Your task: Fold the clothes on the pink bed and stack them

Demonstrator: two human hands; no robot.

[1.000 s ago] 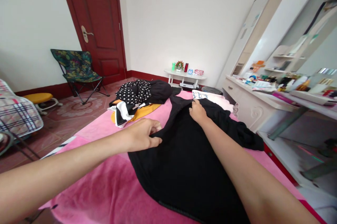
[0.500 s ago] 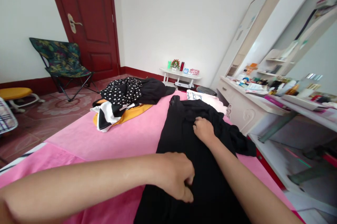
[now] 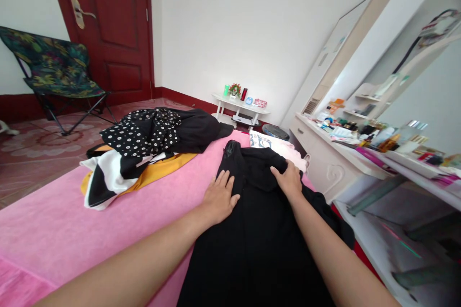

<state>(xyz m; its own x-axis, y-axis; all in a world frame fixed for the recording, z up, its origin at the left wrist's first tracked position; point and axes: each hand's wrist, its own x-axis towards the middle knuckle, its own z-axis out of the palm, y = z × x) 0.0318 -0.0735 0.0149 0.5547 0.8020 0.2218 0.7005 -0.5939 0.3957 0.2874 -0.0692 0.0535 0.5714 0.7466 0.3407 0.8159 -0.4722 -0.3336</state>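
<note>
Black garment spread flat on the pink bed, long axis running straight away from the body toward the far edge of the bed; folded upper end at the far side of the garment, under both palms. Left hand pressed flat on the garment's left edge, fingers spread and released, gripping nothing; right hand laid on the folded upper part, fingers loosely curved over the cloth, not clenched. Both hands about equally near that far end, the right a touch farther along. Heap of clothes left of the garment, well apart; white desk right of it, cluttered.
</note>
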